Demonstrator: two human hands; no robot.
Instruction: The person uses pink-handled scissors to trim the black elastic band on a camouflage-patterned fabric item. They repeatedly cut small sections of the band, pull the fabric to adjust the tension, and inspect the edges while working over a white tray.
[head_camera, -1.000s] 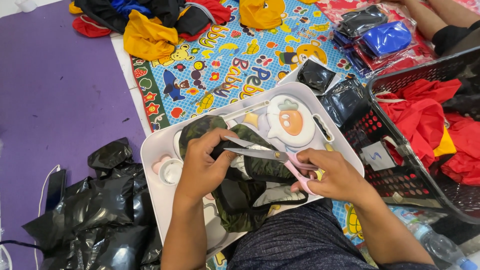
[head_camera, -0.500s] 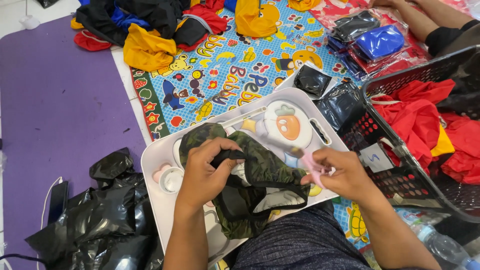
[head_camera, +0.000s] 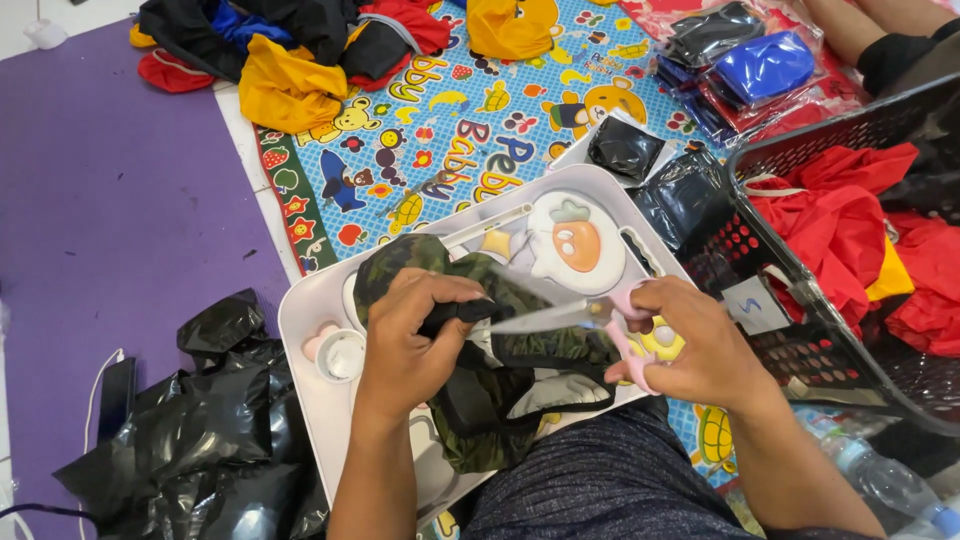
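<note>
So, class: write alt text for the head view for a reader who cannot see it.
A person's right hand holds pink-handled scissors against a camouflage garment gripped by the left hand over a white tray.

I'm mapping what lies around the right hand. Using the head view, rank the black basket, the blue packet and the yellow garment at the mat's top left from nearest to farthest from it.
1. black basket: just right of the right hand.
2. blue packet: above, at the top right.
3. yellow garment: farthest, up at the top left.
</note>
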